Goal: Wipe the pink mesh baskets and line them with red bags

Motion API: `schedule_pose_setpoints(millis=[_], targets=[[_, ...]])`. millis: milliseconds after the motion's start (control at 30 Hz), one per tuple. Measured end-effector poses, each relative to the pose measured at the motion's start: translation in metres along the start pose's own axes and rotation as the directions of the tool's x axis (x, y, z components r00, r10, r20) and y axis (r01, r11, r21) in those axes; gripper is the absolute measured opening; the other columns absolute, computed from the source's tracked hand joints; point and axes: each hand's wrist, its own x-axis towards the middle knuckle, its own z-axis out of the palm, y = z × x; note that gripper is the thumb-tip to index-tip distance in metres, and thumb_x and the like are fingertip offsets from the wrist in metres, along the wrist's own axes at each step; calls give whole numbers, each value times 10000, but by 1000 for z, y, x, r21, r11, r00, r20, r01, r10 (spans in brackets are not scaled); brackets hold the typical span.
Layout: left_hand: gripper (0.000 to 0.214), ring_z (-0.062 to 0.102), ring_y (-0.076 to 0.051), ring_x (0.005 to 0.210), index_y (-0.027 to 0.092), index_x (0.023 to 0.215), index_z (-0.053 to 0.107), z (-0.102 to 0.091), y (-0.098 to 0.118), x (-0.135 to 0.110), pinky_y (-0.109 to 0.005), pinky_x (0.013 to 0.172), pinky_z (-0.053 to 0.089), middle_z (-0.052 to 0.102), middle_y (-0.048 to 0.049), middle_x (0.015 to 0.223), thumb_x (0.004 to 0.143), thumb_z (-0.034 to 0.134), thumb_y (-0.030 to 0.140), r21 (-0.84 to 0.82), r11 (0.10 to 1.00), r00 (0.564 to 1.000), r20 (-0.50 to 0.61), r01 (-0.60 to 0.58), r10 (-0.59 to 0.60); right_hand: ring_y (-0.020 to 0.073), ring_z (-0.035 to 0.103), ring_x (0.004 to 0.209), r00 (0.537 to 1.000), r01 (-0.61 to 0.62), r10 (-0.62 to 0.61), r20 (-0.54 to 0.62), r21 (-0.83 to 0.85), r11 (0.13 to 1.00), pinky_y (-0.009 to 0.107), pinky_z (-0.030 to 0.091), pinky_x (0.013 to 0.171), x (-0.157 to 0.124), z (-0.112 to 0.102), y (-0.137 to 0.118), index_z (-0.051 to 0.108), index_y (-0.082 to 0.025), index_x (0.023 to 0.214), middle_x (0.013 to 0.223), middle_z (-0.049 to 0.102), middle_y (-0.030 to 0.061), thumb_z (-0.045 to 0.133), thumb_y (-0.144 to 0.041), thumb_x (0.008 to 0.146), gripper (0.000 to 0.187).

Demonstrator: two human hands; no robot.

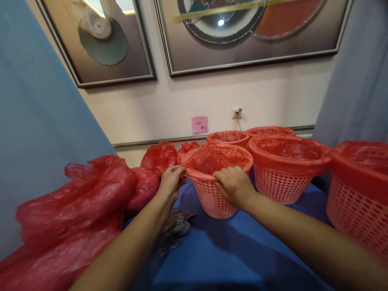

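Note:
In the middle of the head view a perforated plastic basket (pixel 209 198) stands upright on a blue cloth-covered surface. A thin red plastic bag (pixel 226 151) lines it and is folded over its rim. My left hand (pixel 170 184) pinches the bag at the rim's left side, thumb on top. My right hand (pixel 235 186) is closed over the front of the rim, fingers on the bag's folded edge; its fingertips are partly hidden. A crumpled dark grey cloth (pixel 176 227) lies below my left hand.
More lined baskets stand to the right (pixel 280 182) and at the far right (pixel 357 198), with two behind. Filled red plastic bags (pixel 81 198) are heaped on the left. A pink note (pixel 199 124) and a socket (pixel 236 113) are on the wall; curtains flank both sides.

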Motion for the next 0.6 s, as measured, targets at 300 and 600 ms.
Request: schedule_pose_setpoints(millis=[300, 600], targets=[[121, 587, -136, 488, 172, 717, 626, 5, -24, 10, -242, 496, 471, 631, -20, 600, 739, 731, 229, -33, 987, 987, -11, 158, -159, 227, 578, 804, 998, -18, 11, 66, 107, 994, 364, 306, 738, -11, -4, 24, 666, -188, 974, 861, 719, 62, 571, -282, 1006, 138], [563, 660, -148, 962, 256, 1070, 751, 2, 3, 28, -169, 778, 495, 736, -20, 1167, 610, 733, -68, 177, 920, 931, -38, -351, 362, 234, 563, 783, 999, -37, 33, 39, 99, 994, 375, 309, 733, -12, -5, 18, 662, -190, 940, 832, 703, 62, 557, -276, 993, 146]])
